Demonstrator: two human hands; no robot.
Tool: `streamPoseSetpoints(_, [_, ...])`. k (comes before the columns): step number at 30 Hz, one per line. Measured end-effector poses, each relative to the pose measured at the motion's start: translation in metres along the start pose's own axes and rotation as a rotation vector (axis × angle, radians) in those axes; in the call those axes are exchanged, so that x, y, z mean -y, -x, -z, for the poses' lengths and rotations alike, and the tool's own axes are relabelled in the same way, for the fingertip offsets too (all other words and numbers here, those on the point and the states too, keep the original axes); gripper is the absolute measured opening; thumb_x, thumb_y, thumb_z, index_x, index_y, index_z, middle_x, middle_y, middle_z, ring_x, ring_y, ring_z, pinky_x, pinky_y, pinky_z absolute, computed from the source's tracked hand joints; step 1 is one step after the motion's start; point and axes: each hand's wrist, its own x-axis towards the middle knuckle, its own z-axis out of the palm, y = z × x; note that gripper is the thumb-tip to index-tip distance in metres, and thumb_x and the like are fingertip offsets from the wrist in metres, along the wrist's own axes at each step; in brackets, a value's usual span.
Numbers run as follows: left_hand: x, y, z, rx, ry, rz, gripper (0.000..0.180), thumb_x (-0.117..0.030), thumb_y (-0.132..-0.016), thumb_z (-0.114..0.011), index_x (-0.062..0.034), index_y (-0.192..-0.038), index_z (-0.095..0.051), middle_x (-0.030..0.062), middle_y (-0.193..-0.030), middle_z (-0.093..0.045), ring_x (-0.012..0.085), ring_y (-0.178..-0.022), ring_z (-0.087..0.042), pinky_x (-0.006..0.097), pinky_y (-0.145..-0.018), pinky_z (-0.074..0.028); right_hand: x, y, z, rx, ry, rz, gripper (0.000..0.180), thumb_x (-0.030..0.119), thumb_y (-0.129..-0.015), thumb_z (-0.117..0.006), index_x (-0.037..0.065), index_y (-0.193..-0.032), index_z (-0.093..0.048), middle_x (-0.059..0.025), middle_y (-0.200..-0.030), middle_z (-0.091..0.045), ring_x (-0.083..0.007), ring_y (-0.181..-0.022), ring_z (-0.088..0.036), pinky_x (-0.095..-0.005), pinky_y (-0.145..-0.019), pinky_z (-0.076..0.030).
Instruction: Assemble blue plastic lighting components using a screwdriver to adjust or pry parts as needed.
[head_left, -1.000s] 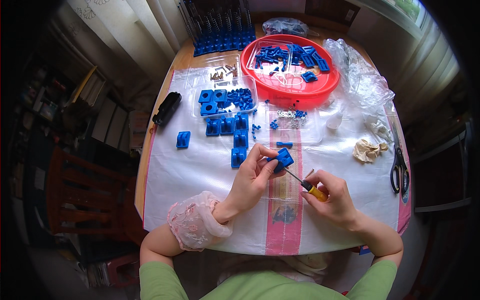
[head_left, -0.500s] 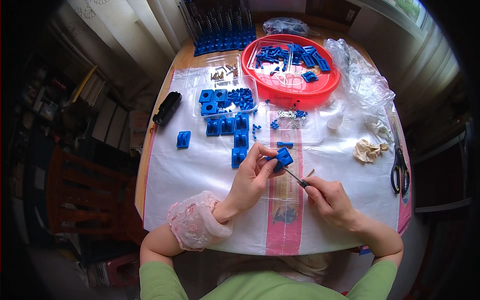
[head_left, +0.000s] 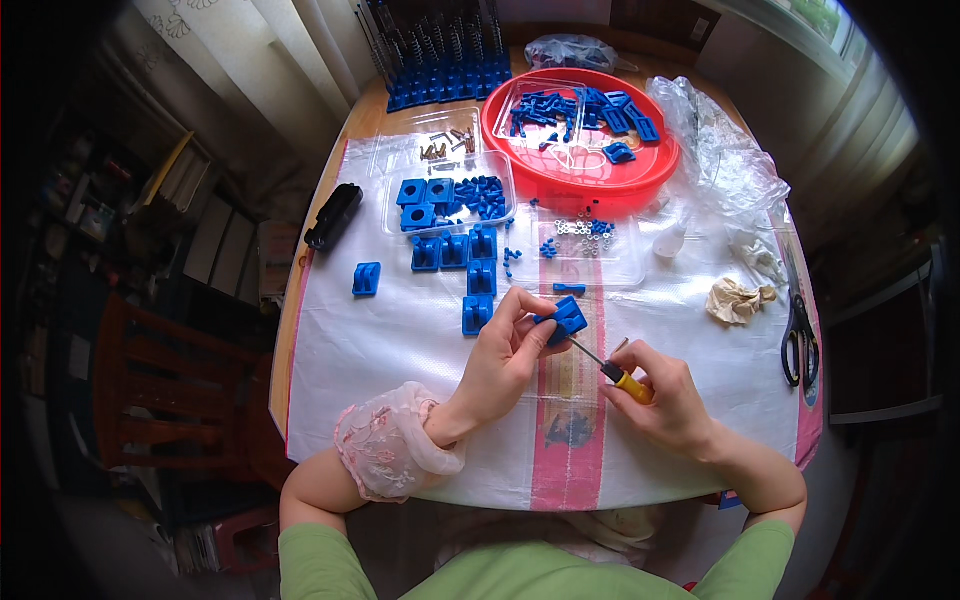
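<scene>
My left hand (head_left: 507, 350) pinches a small blue plastic bracket (head_left: 567, 318) over the pink stripe of the table cover. A screwdriver (head_left: 632, 386) with a yellow handle and black collar is held in my right hand (head_left: 668, 395); its metal shaft runs up to the underside of the bracket, where the tip is hidden. Beside my right fingers a thin copper-coloured pin (head_left: 623, 344) sticks out; whether the fingers hold it I cannot tell. Several blue brackets (head_left: 480, 277) stand in a group left of the work. A small flat blue piece (head_left: 569, 289) lies just beyond it.
A clear tray (head_left: 511, 180) holds blue parts, with brass pins (head_left: 436, 152) behind it. Farther back stand a red basin (head_left: 660, 175) and a rack of springs on blue bases (head_left: 450, 85). Scissors (head_left: 800, 340), crumpled paper (head_left: 738, 301) and a black case (head_left: 335, 217) lie toward the sides.
The fingers of my right hand have shifted on the screwdriver, so its yellow handle now shows. My left hand and the bracket have hardly moved.
</scene>
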Motion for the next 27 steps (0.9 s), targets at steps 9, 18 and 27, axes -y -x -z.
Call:
streamPoseSetpoints(9, [0.003,0.0,0.004,0.015,-0.004,-0.004,0.011,-0.001,-0.105,-0.048,-0.0019,-0.116,-0.048,0.0114,-0.124,-0.058,0.0195,-0.116,-0.063,0.035,-0.097,-0.06,0.007,-0.001,0.006,0.061,0.07,-0.052,0.019,0.011,-0.093,-0.069,-0.002,-0.106,-0.067,-0.0161,-0.082,-0.067,-0.0293,-0.069,-0.068,-0.0375,-0.062,-0.05])
streamPoseSetpoints(18, [-0.001,-0.001,0.001,-0.013,-0.008,-0.001,0.01,0.001,-0.104,-0.047,-0.0011,-0.114,-0.046,0.0117,-0.112,-0.064,0.0139,-0.105,-0.065,0.032,-0.096,-0.058,0.005,0.0,0.004,0.067,0.079,-0.044,0.023,0.014,-0.099,-0.06,0.002,-0.119,-0.062,-0.0173,-0.078,-0.067,-0.0358,-0.069,-0.067,-0.0423,-0.062,-0.05])
streamPoseSetpoints(27, [0.0,0.0,0.001,-0.003,-0.011,0.014,0.01,0.001,-0.104,-0.047,-0.0017,-0.114,-0.045,0.0121,-0.114,-0.063,0.0137,-0.104,-0.065,0.032,-0.096,-0.058,0.002,-0.001,-0.001,-0.012,-0.018,-0.037,0.029,0.008,-0.089,-0.074,0.001,-0.115,-0.06,-0.0148,-0.081,-0.066,-0.0271,-0.07,-0.069,-0.0362,-0.062,-0.054])
